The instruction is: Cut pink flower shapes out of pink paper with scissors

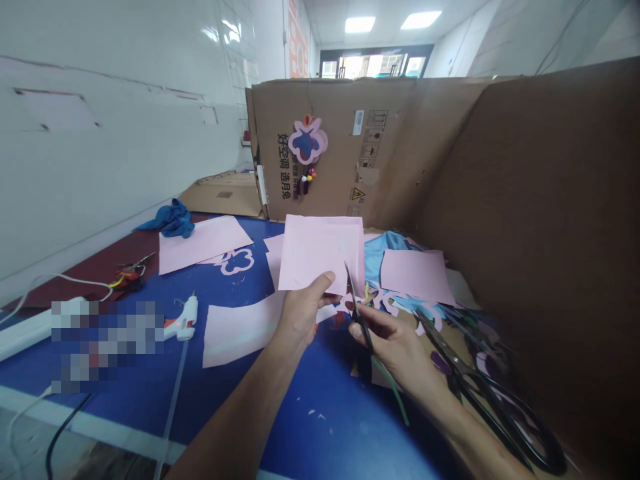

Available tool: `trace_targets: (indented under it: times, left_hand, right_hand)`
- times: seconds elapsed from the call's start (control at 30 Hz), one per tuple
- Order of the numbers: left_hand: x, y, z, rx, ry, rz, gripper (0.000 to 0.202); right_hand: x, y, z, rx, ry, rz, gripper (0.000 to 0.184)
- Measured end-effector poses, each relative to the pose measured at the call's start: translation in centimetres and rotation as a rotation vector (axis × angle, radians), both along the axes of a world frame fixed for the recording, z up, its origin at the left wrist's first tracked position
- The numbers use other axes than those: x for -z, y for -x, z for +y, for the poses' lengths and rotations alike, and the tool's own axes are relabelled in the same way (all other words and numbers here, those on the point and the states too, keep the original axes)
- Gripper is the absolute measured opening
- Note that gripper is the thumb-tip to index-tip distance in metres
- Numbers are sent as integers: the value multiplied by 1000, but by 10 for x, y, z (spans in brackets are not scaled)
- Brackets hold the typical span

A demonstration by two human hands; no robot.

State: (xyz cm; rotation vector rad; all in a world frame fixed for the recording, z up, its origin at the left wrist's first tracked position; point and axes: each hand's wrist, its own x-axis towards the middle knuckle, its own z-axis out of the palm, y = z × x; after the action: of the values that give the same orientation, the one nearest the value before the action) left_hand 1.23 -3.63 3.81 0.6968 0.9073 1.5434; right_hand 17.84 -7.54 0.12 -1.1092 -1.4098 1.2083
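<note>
My left hand (301, 308) pinches the lower edge of a pink sheet of paper (315, 247), thumb on top, holding it above the blue table. Faint drawn lines show on the sheet. My right hand (393, 340) grips small scissors (364, 327) with dark handles, their blades pointing up at the sheet's lower right part. Whether the blades are cutting into the paper I cannot tell. Pink paper scraps (385, 298) lie just beyond my right hand. A cut-out pink flower-shaped outline (237, 262) lies on the table to the left.
Large black-handled shears (470, 377) lie at the right. A glue gun (187, 319) stands at the left near a white power strip (30, 327). More pink sheets (240, 333) lie about. Cardboard walls (390, 147) rise behind and right, with a flower ornament (309, 141) on the back one.
</note>
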Motion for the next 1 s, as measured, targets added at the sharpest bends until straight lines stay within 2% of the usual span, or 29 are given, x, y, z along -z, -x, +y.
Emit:
trace_targets:
  times: [0.47,0.8,1.0]
  left_hand:
    - [1,1,0,-3,-4,38,56]
    - [3,5,2,12,-7,56,51]
    - [1,6,2,16,-4,48,52]
  right_hand:
    - [-1,-3,-2,-21,-6,-20,56]
    - [12,-8,3,-45,-31,-30,57]
    - [9,-9,3,-72,-43,-47,56]
